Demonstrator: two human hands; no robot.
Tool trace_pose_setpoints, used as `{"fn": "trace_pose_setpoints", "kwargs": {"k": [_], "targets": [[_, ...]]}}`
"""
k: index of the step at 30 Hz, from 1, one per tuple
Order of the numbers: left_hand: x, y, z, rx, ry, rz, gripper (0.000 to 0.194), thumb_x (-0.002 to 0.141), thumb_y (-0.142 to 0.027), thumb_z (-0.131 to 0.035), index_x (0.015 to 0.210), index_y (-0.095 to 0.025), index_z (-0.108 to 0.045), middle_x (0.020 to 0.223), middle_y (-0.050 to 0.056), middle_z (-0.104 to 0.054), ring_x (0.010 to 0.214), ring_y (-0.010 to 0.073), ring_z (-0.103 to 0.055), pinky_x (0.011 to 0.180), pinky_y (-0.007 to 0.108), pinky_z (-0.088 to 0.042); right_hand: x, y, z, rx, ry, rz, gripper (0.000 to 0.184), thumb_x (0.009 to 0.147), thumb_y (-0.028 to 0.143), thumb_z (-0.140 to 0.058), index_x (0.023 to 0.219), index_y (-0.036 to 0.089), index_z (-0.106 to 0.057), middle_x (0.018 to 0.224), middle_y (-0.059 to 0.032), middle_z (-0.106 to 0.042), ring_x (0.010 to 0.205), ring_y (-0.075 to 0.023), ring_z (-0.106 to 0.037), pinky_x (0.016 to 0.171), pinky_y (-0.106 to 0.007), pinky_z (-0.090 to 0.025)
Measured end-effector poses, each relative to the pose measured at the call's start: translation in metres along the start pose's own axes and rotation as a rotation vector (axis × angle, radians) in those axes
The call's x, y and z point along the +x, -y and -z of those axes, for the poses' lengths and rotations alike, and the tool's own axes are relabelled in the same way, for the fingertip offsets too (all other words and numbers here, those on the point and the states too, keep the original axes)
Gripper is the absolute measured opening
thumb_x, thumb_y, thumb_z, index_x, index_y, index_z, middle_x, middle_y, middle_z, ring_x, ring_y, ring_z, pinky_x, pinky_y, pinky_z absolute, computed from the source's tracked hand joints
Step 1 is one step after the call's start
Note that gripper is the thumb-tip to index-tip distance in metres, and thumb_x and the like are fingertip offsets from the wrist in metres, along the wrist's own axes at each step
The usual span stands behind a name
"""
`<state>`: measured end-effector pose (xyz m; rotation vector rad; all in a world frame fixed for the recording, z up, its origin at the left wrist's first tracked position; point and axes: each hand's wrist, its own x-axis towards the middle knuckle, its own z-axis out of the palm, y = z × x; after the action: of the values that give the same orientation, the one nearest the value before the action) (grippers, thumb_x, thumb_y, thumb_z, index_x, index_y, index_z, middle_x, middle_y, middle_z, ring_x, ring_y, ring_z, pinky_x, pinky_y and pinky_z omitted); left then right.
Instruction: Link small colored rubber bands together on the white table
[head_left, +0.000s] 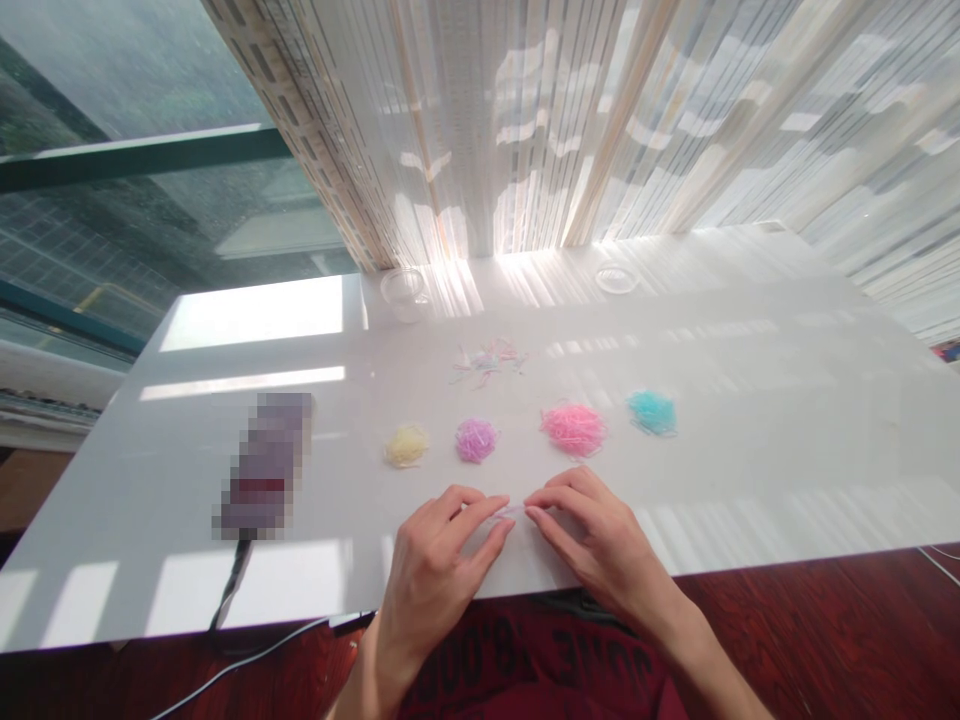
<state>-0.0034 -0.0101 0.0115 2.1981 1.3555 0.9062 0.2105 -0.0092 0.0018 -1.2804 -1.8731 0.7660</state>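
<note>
Above the front of the table, my left hand [441, 548] pinches a few thin, pale purple strips [507, 513] between thumb and fingers. Close beside it, the thumb and index fingertip of my right hand [596, 525] meet at the strips' other end; what exactly they grip is too small to make out. Beyond my hands lie sorted piles of thin short strips: a yellow pile [406, 446], a purple pile [476, 440], a larger pink pile [574, 430] and a turquoise pile [652, 412]. Farther back, a loose mixed-colour heap [491, 362] is spread out.
A clear round container [405, 292] and a clear ring-shaped lid [616, 279] rest near the table's [787, 430] back edge, by the striped curtain [480, 130]. At left lies a pixelated object [266, 465] with a dark cord [231, 585]. Sunlight patches cross the white surface.
</note>
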Motion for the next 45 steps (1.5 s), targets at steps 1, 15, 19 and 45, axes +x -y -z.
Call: {"fn": "trace_pose_setpoints", "kwargs": {"k": [1, 15, 19, 45], "targets": [[0.002, 0.0, 0.0, -0.015, -0.009, -0.007, 0.015, 0.1, -0.021, -0.067, 0.113, -0.023, -0.075, 0.091, 0.003, -0.072, 0.077, 0.0156, -0.067, 0.072, 0.026, -0.055, 0.001, 0.0, 0.0, 0.008, 0.01, -0.01, 0.011, 0.103, 0.02, -0.06, 0.102, 0.024, -0.07, 0.094, -0.0039, -0.065, 0.088, -0.0191, -0.064, 0.078, -0.032, -0.055], [0.021, 0.012, 0.011, 0.064, -0.265, 0.064, 0.009, 0.095, -0.017, -0.073, 0.101, -0.021, -0.078, 0.088, -0.001, -0.071, 0.062, 0.0091, -0.057, 0.064, 0.021, -0.05, 0.005, -0.008, -0.005, 0.025, -0.087, 0.01, 0.014, 0.101, 0.02, -0.062, 0.113, 0.024, -0.069, 0.095, -0.004, -0.067, 0.087, -0.0182, -0.064, 0.078, -0.031, -0.057], [0.034, 0.018, 0.013, 0.158, -0.312, 0.134, 0.007, 0.094, -0.021, -0.074, 0.098, -0.021, -0.08, 0.085, -0.002, -0.071, 0.054, 0.008, -0.047, 0.058, 0.022, -0.045, 0.006, -0.008, -0.007, 0.016, -0.101, 0.031, 0.013, 0.102, 0.02, -0.061, 0.111, 0.023, -0.069, 0.095, -0.0049, -0.068, 0.088, -0.0196, -0.065, 0.077, -0.033, -0.057], [-0.002, 0.0, 0.005, 0.114, 0.072, 0.135, 0.015, 0.1, -0.026, -0.064, 0.11, -0.026, -0.076, 0.09, -0.001, -0.073, 0.077, 0.0143, -0.072, 0.071, 0.023, -0.053, 0.005, -0.005, -0.01, -0.098, -0.009, 0.116, 0.012, 0.099, 0.015, -0.063, 0.107, 0.021, -0.07, 0.092, -0.0051, -0.066, 0.085, -0.0204, -0.059, 0.077, -0.035, -0.054]]}}
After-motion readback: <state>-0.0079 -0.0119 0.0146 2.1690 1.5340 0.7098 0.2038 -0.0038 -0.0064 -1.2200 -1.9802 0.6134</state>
